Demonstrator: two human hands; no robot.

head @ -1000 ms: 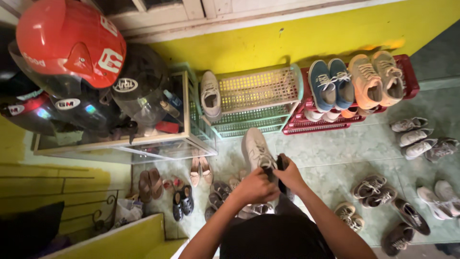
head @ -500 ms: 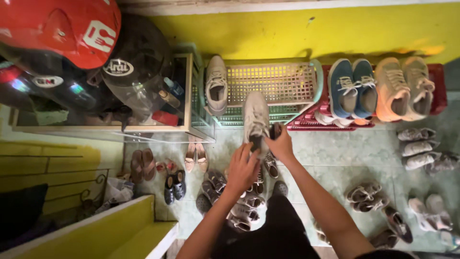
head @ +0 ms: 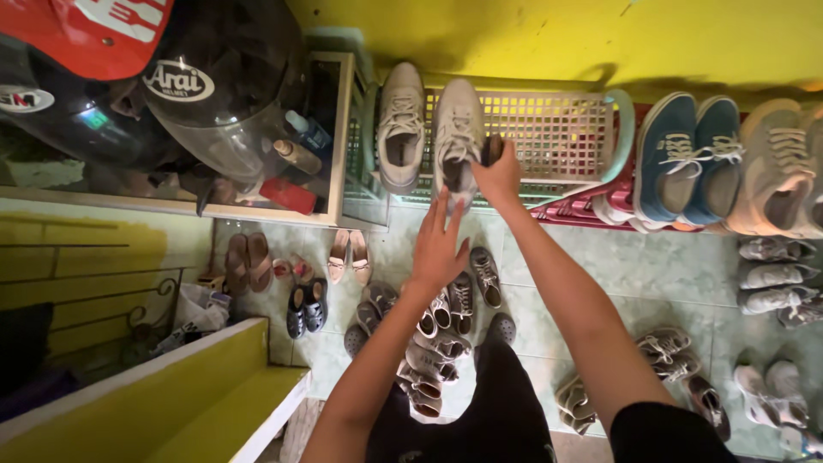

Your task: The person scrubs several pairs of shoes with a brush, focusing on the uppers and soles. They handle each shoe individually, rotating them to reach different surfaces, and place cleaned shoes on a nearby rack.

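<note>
Fingers, right hand [head: 500,176]: pinched on heel of beige sneaker [head: 457,137], apparently.
Fingers, left hand [head: 439,244]: spread, just below sneaker's heel.
Sneaker: on green basket [head: 557,129], beside matching sneaker [head: 401,124].
Floor [head: 651,274]: scattered shoes.

A black helmet [head: 214,94] and a red helmet [head: 103,30] sat on a glass cabinet [head: 339,146]. 2 blue sneakers [head: 690,159] rested on a red rack [head: 591,210]. Small sandals [head: 350,255] and grey shoes [head: 776,274] lay scattered across the tiled floor [head: 651,283].
</note>
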